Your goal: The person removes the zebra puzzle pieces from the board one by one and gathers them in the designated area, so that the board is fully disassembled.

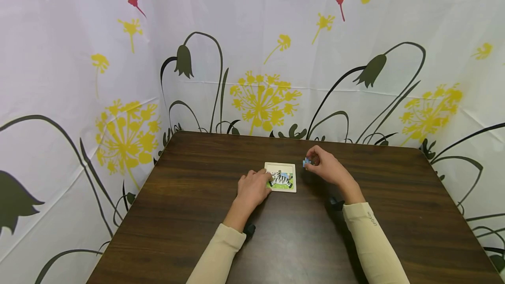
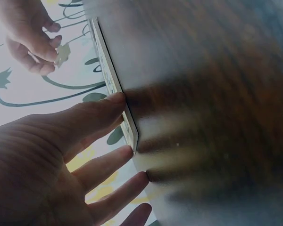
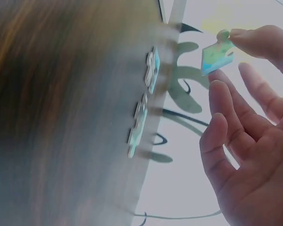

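A square wooden puzzle tray (image 1: 280,189) with a zebra picture lies flat on the table; its upper part shows bare wood. My left hand (image 1: 253,188) rests at the tray's left side. In the left wrist view, its thumb (image 2: 114,100) touches the tray's edge, while the other fingers are extended near the corner and tabletop. To the right of the tray, my right hand (image 1: 325,168) pinches a small blue and green jigsaw piece (image 3: 216,55) above the table. Two more jigsaw pieces, one (image 3: 153,70) and another (image 3: 138,127), lie on the tabletop in the right wrist view.
The dark wood table (image 1: 197,196) reaches back to a white curtain (image 1: 252,21) printed with flowers. A dark strap device (image 1: 249,230) sits under the left wrist, and another (image 1: 336,204) under the right.
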Tool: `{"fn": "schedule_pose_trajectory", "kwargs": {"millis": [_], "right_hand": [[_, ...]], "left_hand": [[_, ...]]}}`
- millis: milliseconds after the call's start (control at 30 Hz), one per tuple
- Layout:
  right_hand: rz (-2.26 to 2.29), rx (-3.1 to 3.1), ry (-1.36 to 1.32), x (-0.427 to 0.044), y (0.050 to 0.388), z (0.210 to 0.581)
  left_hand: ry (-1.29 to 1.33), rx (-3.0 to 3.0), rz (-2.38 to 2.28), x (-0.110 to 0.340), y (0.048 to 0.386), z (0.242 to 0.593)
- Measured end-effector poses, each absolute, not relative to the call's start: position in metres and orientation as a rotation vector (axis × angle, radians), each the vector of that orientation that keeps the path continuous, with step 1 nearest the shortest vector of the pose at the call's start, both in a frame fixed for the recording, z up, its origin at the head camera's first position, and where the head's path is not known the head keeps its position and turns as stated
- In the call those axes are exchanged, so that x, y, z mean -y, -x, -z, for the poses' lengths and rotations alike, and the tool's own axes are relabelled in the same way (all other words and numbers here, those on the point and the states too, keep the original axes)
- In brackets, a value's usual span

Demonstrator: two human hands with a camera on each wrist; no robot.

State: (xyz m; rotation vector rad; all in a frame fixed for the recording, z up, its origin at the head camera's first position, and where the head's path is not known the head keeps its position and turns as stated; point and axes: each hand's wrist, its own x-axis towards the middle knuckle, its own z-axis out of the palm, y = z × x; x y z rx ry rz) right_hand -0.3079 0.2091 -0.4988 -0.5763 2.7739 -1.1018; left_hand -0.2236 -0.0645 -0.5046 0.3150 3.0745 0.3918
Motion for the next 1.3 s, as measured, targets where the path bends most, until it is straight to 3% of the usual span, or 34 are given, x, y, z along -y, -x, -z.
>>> {"fn": "schedule_pose_trajectory", "kwargs": {"millis": [667,1300], "right_hand": [[0.880,-2.862,0.384,-0.286,0.308,0.496],[0.726,-2.828,0.477,-0.281,0.330,0.518]], "left_hand": [[-0.321,-3.093,-0.369,0.063,0.224,0.506],[-0.319,-3.062,-0.405,0.067,0.225,0.507]]}}
